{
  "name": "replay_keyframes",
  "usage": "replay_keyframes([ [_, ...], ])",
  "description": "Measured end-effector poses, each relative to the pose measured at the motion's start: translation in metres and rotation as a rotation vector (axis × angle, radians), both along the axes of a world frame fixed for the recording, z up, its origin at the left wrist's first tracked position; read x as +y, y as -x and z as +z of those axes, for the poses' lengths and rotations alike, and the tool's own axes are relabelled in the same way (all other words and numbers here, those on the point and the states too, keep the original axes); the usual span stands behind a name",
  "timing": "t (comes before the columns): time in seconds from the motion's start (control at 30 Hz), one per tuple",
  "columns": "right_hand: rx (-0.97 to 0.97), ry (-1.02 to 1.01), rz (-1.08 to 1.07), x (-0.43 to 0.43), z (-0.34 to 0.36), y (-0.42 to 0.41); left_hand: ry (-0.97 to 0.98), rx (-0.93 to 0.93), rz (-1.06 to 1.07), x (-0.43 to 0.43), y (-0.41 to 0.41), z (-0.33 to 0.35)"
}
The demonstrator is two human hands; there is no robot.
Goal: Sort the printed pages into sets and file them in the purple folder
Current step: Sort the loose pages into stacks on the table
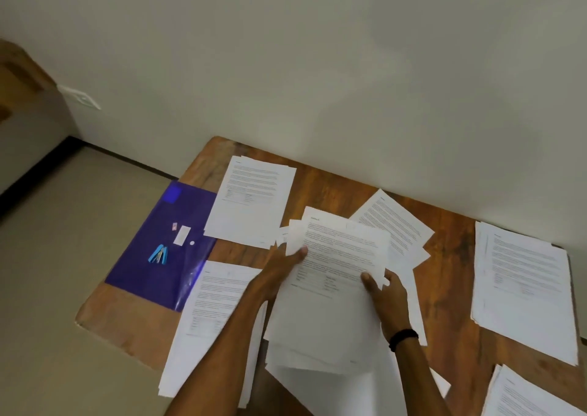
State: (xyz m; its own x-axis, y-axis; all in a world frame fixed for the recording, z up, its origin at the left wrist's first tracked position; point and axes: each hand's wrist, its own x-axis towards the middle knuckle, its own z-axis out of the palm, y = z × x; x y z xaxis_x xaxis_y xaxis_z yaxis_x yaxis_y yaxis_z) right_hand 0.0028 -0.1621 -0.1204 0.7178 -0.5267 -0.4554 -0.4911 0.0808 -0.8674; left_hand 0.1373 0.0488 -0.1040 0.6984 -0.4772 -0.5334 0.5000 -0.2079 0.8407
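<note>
left hand (279,266): pinches pages (336,256), thumb atop | right hand (386,295): pinches same, thumb atop

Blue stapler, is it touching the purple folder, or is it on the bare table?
Touching. The head view shows the blue stapler lying on the purple folder, with purple surface all round it, well inside the folder's edges.

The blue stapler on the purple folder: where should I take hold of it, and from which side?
I would pinch the blue stapler across its two long sides, coming from above. It lies flat on the purple folder, slim and elongated, with bare folder on both sides.
</note>
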Motion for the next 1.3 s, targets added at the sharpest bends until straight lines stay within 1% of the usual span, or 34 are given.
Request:
replay_keyframes([
  [0.03,-0.003,0.011,0.017,0.004,0.001,-0.009,0.011,-0.016,-0.007,0.007,-0.008,-0.007],
  [0.07,-0.003,0.005,0.035,0.008,0.0,-0.018,-0.029,-0.04,0.0,0.014,-0.012,-0.01],
  [0.17,-0.049,-0.161,0.113,0.016,-0.007,-0.044,-0.121,-0.042,0.068,0.028,-0.029,-0.022],
  [0.2,-0.058,-0.206,0.127,0.018,-0.009,-0.053,-0.135,-0.026,0.09,0.032,-0.035,-0.024],
  [0.27,-0.07,-0.217,0.114,0.024,-0.011,-0.072,-0.166,0.037,0.166,0.046,-0.051,-0.039],
  [0.3,-0.076,-0.217,0.093,0.027,-0.012,-0.082,-0.178,0.094,0.171,0.052,-0.058,-0.041],
  [0.37,-0.092,-0.215,0.078,0.034,-0.017,-0.103,-0.216,0.154,0.081,0.066,-0.066,-0.041],
  [0.4,-0.098,-0.21,0.084,0.038,-0.02,-0.113,-0.239,0.148,0.047,0.074,-0.07,-0.043],
  [0.43,-0.098,-0.211,0.095,0.042,-0.022,-0.123,-0.221,0.142,0.038,0.078,-0.074,-0.046],
  [0.5,-0.088,-0.232,0.09,0.05,-0.027,-0.141,-0.216,0.09,0.085,0.088,-0.09,-0.051],
  [0.6,0.0,-0.214,0.06,0.058,-0.036,-0.155,-0.374,-0.078,0.187,0.1,-0.135,-0.058],
  [0.7,0.088,-0.184,0.031,0.055,-0.046,-0.14,-0.55,-0.206,0.247,0.113,-0.191,-0.072],
  [0.8,0.163,-0.124,-0.019,0.048,-0.058,-0.11,-0.611,-0.306,0.289,0.117,-0.233,-0.078],
  [0.87,0.223,-0.058,-0.051,0.042,-0.068,-0.089,-0.685,-0.363,0.266,0.116,-0.255,-0.082],
  [0.93,0.271,0.004,-0.058,0.038,-0.077,-0.071,-0.822,-0.368,0.184,0.113,-0.268,-0.092],
  [1.0,0.289,0.096,-0.047,0.034,-0.085,-0.06,-1.062,-0.361,0.077,0.103,-0.261,-0.095],
  [1.03,0.294,0.153,-0.036,0.033,-0.088,-0.056,-1.167,-0.409,0.06,0.094,-0.252,-0.096],
  [1.07,0.305,0.214,-0.019,0.032,-0.089,-0.053,-1.213,-0.493,0.077,0.082,-0.237,-0.095],
  [1.1,0.316,0.278,0.0,0.032,-0.089,-0.05,-1.201,-0.57,0.113,0.069,-0.22,-0.095],
  [1.13,0.325,0.335,0.016,0.032,-0.09,-0.048,-1.136,-0.611,0.165,0.054,-0.198,-0.096],
  [1.17,0.326,0.377,0.031,0.033,-0.092,-0.046,-1.054,-0.585,0.213,0.039,-0.175,-0.101],
  [1.23,0.327,0.446,0.087,0.035,-0.097,-0.042,-0.917,-0.408,0.232,0.01,-0.123,-0.114],
  [1.3,0.386,0.525,0.176,0.039,-0.103,-0.037,-0.882,-0.245,0.164,-0.014,-0.074,-0.128],
])
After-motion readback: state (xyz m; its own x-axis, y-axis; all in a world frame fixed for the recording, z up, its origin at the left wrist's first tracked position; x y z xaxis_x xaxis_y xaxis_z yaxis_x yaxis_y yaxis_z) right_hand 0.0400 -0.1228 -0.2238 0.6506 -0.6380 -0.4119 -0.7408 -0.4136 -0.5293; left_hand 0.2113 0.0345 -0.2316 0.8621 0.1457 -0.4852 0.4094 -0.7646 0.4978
